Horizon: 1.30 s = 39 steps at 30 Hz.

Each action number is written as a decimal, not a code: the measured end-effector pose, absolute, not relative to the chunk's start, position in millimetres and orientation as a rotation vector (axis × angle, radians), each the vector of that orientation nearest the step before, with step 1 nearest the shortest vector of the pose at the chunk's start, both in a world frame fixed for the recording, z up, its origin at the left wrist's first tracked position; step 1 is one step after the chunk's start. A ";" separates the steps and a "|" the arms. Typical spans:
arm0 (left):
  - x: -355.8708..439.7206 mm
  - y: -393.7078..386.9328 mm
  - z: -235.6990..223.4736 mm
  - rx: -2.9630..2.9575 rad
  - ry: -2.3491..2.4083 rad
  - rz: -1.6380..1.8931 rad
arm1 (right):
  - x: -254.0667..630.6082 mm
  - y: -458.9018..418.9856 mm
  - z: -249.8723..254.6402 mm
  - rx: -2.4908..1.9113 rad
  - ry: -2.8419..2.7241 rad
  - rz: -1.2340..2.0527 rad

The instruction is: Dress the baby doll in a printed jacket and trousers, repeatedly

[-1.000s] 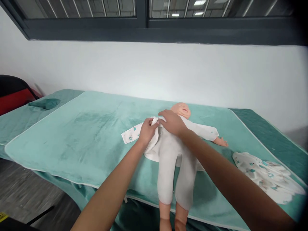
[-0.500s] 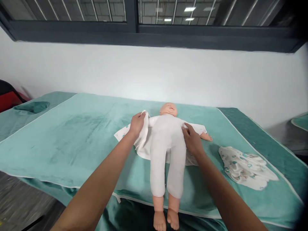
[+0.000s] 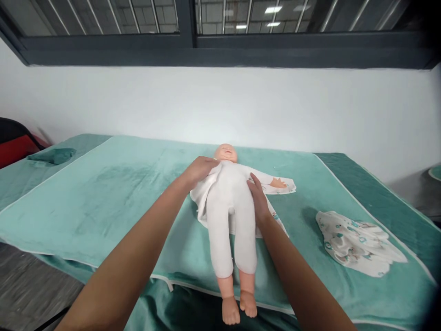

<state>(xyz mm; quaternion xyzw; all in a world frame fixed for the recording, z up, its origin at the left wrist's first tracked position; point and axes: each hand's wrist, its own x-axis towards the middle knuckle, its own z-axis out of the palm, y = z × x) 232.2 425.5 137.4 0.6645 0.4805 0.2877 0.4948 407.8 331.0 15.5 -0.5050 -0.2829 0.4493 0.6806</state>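
A baby doll (image 3: 231, 197) in a white cloth bodysuit lies on its back, its head (image 3: 226, 152) toward the wall and its bare feet over the near edge. Spread beneath it is a white printed baby shirt (image 3: 200, 193). My left hand (image 3: 202, 169) is closed on the shirt's cloth at the doll's shoulder on the left side; its fingertips are partly hidden. My right hand (image 3: 259, 197) holds the doll's torso on the right side, its fingers against the body. The doll's arm on the right stretches out over a shirt sleeve (image 3: 289, 185).
A crumpled white printed garment (image 3: 358, 241) lies to the right on the green covered bed (image 3: 103, 202). A small dark green cloth (image 3: 51, 156) is at the far left, close to a red and black object (image 3: 15, 142). Behind stands a white wall below a barred window.
The doll's upper body has shifted left and tilted. My left hand has brought the shirt cloth in against the shoulder, and my right hand has moved left with the doll.
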 end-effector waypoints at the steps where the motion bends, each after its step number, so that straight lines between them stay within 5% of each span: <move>1: 227.2 420.9 146.7 1.647 1.116 0.584 | 408.0 330.4 14.7 -1.122 -0.611 1.017; 10: 194.4 373.9 192.5 1.713 0.811 0.515 | 411.5 331.9 5.1 -1.211 -0.522 0.930; 19: 165.3 364.9 106.5 1.980 1.121 0.439 | 412.7 311.3 10.1 -1.347 -0.675 0.876; 24: 151.8 334.3 70.6 1.951 1.124 0.424 | 420.4 308.0 15.7 -1.200 -0.650 1.172; 32: 143.5 307.8 39.1 1.726 1.466 0.678 | 395.3 314.3 20.9 -0.961 -0.613 1.276; 39: 135.8 304.6 40.0 1.738 1.422 0.566 | 389.5 319.6 23.9 -0.883 -0.652 1.363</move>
